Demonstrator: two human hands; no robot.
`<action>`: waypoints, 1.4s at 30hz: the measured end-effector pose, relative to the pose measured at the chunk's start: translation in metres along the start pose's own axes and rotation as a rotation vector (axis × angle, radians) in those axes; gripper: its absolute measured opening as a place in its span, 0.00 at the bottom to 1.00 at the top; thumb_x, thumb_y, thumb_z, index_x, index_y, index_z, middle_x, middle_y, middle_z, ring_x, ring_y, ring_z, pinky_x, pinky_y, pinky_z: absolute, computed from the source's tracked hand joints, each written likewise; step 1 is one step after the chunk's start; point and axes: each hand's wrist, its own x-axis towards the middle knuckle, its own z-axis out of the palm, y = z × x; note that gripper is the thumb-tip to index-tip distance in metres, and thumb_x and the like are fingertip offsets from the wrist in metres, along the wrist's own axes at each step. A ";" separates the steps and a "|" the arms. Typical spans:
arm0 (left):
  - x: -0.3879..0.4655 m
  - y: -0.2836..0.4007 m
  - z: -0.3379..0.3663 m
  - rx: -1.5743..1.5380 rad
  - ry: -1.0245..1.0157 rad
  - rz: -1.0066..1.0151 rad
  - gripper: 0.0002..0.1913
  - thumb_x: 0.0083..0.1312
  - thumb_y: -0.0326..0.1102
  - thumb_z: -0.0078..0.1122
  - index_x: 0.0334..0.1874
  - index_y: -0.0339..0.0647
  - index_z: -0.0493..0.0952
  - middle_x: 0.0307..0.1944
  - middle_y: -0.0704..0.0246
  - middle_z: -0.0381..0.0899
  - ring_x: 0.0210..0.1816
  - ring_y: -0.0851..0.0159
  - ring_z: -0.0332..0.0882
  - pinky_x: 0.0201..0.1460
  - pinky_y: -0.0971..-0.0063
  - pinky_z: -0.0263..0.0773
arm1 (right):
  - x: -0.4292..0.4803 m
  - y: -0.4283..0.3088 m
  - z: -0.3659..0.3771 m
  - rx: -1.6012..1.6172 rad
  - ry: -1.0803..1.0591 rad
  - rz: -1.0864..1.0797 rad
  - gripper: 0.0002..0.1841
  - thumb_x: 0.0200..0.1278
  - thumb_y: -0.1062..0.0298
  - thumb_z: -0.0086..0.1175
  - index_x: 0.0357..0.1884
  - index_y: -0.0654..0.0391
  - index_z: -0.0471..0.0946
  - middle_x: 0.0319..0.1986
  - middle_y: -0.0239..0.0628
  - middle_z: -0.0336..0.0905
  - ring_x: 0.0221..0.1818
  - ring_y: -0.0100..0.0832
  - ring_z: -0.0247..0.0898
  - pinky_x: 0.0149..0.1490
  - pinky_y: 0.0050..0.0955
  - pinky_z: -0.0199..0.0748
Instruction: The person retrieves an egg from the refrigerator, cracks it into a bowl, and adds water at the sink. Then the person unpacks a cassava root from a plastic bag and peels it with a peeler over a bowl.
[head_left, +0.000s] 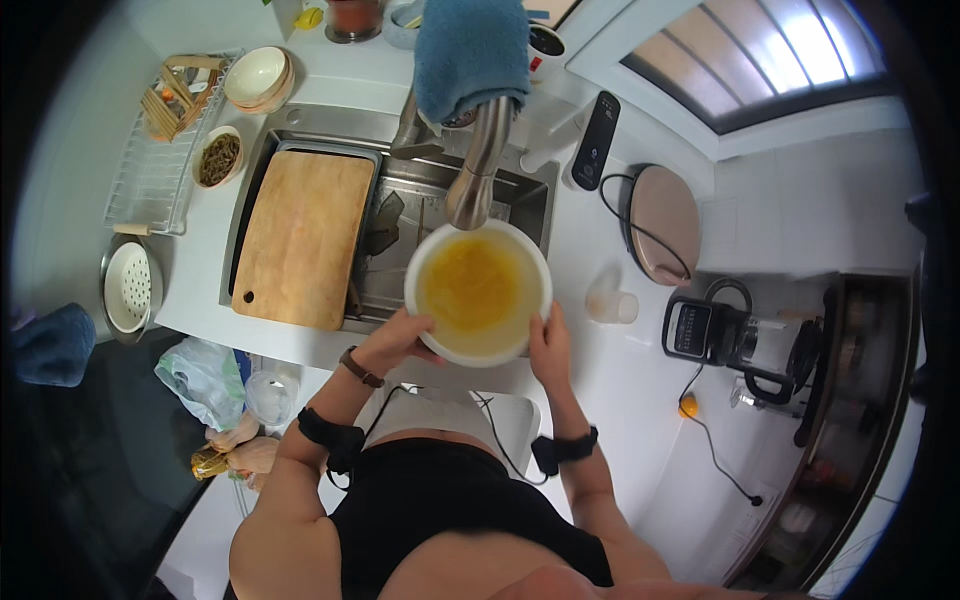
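Both hands hold a round white bowl (546, 289) over the front right of a stainless steel sink (390, 300). Inside the bowl is cloudy liquid with a yellow-orange patch in the middle. My left hand (401, 339) grips the lower left rim, and my right hand (550, 343) grips the lower right rim. Just above the bowl's far edge is the spout of a metal faucet (474, 187), with a blue towel (472, 56) draped over its upper part. A dark green piece (385, 225), perhaps leaf or seaweed, lies in the basin left of the bowl.
A wooden cutting board (304, 236) covers the sink's left side. Farther left are a wire dish rack (146, 184), stacked bowls (259, 79) and a bowl of dark shredded food (220, 159). On the right stand a small clear cup (622, 307), a pinkish-beige lidded appliance (666, 221) and a blender (772, 349).
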 end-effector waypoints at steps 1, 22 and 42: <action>0.002 0.000 -0.002 0.014 0.063 -0.043 0.23 0.66 0.29 0.51 0.64 0.30 0.71 0.49 0.59 0.83 0.45 0.58 0.86 0.37 0.63 0.89 | 0.002 -0.002 0.000 0.030 -0.057 -0.088 0.16 0.76 0.69 0.47 0.61 0.62 0.70 0.25 0.47 0.77 0.21 0.32 0.71 0.29 0.35 0.69; -0.009 0.016 0.005 0.086 0.036 -0.013 0.24 0.67 0.30 0.52 0.66 0.32 0.70 0.50 0.58 0.82 0.46 0.57 0.86 0.37 0.63 0.89 | -0.010 0.003 0.009 -0.031 -0.012 -0.021 0.17 0.76 0.68 0.48 0.62 0.64 0.69 0.28 0.44 0.80 0.23 0.29 0.73 0.32 0.29 0.71; -0.008 0.013 -0.005 0.013 0.055 -0.070 0.26 0.68 0.30 0.50 0.68 0.29 0.65 0.56 0.57 0.79 0.49 0.57 0.85 0.38 0.65 0.89 | -0.005 -0.008 0.016 -0.003 0.005 0.083 0.25 0.74 0.73 0.49 0.72 0.62 0.65 0.45 0.41 0.83 0.37 0.24 0.78 0.41 0.25 0.76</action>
